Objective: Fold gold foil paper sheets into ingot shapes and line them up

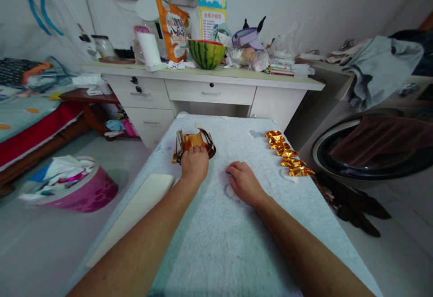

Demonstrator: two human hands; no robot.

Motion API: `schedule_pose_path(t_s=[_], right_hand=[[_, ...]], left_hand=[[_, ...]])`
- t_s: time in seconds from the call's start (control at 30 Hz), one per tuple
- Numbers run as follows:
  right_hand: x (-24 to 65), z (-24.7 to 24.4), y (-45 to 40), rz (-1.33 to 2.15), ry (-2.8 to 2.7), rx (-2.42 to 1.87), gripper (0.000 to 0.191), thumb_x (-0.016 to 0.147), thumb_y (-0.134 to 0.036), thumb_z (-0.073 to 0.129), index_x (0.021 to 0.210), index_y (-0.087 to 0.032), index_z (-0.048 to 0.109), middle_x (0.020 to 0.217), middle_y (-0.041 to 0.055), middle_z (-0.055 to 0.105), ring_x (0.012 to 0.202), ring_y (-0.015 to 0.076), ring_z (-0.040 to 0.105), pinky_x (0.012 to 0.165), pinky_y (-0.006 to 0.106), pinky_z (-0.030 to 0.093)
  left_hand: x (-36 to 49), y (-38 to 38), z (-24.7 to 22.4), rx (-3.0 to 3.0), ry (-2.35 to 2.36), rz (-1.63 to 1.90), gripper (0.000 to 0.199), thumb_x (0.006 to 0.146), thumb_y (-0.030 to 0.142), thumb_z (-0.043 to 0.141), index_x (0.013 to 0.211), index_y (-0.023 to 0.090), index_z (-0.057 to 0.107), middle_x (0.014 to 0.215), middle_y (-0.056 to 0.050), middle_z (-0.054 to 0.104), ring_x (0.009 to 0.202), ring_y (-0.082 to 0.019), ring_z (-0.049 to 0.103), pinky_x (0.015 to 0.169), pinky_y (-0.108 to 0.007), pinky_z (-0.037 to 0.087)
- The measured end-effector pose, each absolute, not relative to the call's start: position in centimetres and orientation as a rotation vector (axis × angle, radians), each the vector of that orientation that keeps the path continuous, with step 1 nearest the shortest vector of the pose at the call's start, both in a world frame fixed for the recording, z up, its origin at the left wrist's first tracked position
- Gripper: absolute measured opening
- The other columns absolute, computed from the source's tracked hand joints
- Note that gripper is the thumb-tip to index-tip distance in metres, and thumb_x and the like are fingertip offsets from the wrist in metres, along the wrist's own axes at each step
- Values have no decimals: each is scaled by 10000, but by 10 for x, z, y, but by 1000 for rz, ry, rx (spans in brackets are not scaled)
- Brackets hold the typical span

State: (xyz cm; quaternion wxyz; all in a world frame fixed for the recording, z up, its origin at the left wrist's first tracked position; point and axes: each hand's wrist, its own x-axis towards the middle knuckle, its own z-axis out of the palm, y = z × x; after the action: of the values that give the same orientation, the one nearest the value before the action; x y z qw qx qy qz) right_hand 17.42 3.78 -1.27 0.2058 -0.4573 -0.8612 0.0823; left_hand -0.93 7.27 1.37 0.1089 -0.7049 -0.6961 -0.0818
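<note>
My left hand is at a loose stack of gold foil paper on the far left part of the cloth-covered table. Its fingers are bent over the near edge of the sheets, and the fingertips are partly hidden. The sheets curl up at both sides. My right hand rests on the cloth near the middle, fingers slightly bent and thumb apart, with nothing visible in it. Along the table's right edge lies a row of several folded gold foil pieces, apart from both hands.
A cream flat strip lies along the table's left side. Beyond stands a white desk with a cut watermelon and an orange bag. A pink bin is at left, a washing machine at right.
</note>
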Motion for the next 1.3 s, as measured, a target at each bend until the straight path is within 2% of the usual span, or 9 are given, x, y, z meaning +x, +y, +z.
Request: schedule_pose_path(t_s=[0.17,0.27,0.47,0.8,1.0,1.17,1.3], right_hand=[[175,-12,38,243,-2395,-1266,222,877,-123,515,1052,-159,647,1054,89,600,983,196,507,896,319,397],[175,-12,38,249,-2389,-1258,222,864,-113,523,1043,-157,648,1051,90,599,979,197,506,895,323,398],[177,-13,39,271,-2362,-1228,232,848,-96,528,1038,-159,644,1045,92,601,986,204,509,901,338,401],[180,-14,40,344,-2341,-1192,242,823,-87,548,1035,-160,637,1050,91,602,1004,205,515,908,352,408],[180,-17,42,346,-2338,-1187,234,826,-97,553,1035,-161,638,1055,89,600,1004,206,516,914,353,411],[181,-16,41,360,-2338,-1188,235,826,-97,551,1035,-166,635,1065,88,596,1018,205,515,915,351,411],[181,-13,40,382,-2327,-1175,228,823,-94,545,1024,-158,632,1057,95,604,1021,206,519,922,354,408]], left_hand=[[-10,71,12,-2101,-2045,-215,318,872,188,438,1111,51,597,1098,-202,645,1049,-318,582,865,-408,435],[-11,68,13,-2134,-2030,-194,426,831,260,542,1199,46,549,1171,-215,612,1114,-338,542,902,-415,420],[-17,72,17,-2168,-2032,-158,302,868,184,472,1133,97,587,1085,-178,646,1034,-311,591,834,-390,455],[-25,84,21,-2178,-2020,-149,311,865,202,485,1135,103,604,1110,-174,658,1049,-303,605,868,-396,464],[-23,79,20,-2184,-2021,-166,284,878,181,426,978,90,675,964,-186,697,953,-309,652,836,-417,474],[-19,74,25,-2163,-2035,-196,309,858,111,386,944,74,681,908,-192,703,922,-296,666,821,-404,475],[-11,60,35,-2155,-2019,-230,307,870,136,374,929,94,673,871,-171,701,871,-287,672,784,-392,475]])
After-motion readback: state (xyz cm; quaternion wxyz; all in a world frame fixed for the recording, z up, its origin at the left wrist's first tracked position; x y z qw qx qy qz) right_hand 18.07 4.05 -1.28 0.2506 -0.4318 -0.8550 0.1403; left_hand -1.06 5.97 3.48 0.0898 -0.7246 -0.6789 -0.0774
